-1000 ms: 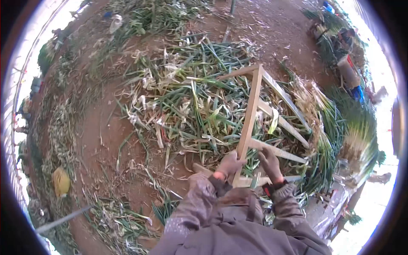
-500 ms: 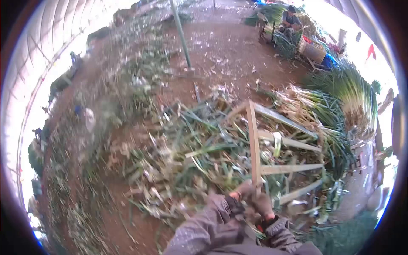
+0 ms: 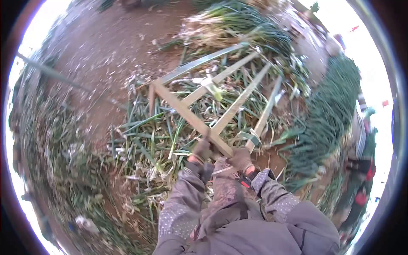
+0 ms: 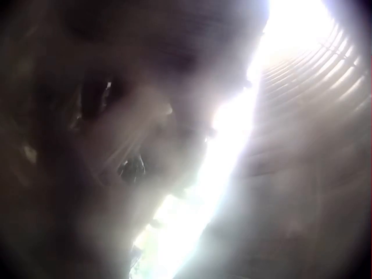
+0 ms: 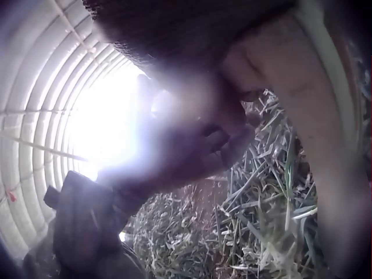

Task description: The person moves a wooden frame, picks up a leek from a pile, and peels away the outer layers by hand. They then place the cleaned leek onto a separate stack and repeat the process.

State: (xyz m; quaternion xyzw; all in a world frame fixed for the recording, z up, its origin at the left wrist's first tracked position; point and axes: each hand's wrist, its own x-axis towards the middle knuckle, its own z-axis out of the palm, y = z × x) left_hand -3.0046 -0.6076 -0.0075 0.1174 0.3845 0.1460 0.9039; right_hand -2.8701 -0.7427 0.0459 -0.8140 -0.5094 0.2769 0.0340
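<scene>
The wooden frame (image 3: 182,109) lies slantwise in front of the person, over a litter of green leaves (image 3: 142,148). It is pale, yellowish wood: one thick, straight beam with squared edges, and four long, narrower slats (image 3: 242,100) reaching away from it, roughly side by side but fanned a little. The slat at the far corner looks greyer and smoother than the middle two, which are warm tan. A short leg (image 3: 151,101) drops from that corner. Whether the far ends touch the pile is unclear. A pale, limp strip of leaf (image 3: 215,90) hangs over the second slat.

The leaves below are long, flat and tangled, some glossy green, some dry and whitish, spread on bare brown soil (image 3: 106,70). Past the slat tips lies a bundle of onions (image 3: 250,27) with straw-coloured ends and dark, tubular tops; a denser, feathery green heap (image 3: 329,108) stands to the side.

Both hands are at the near end of the beam. The left hand (image 3: 202,149) grips its side, with fingers bent over the edge, though blur hides their exact spread. The right hand (image 3: 241,160) holds the very end, fingers curled round the wood, just beside the left. The left wrist view is too dark and smeared to show the fingers. The sleeves (image 3: 180,216) are grey-brown cloth with light dots.
</scene>
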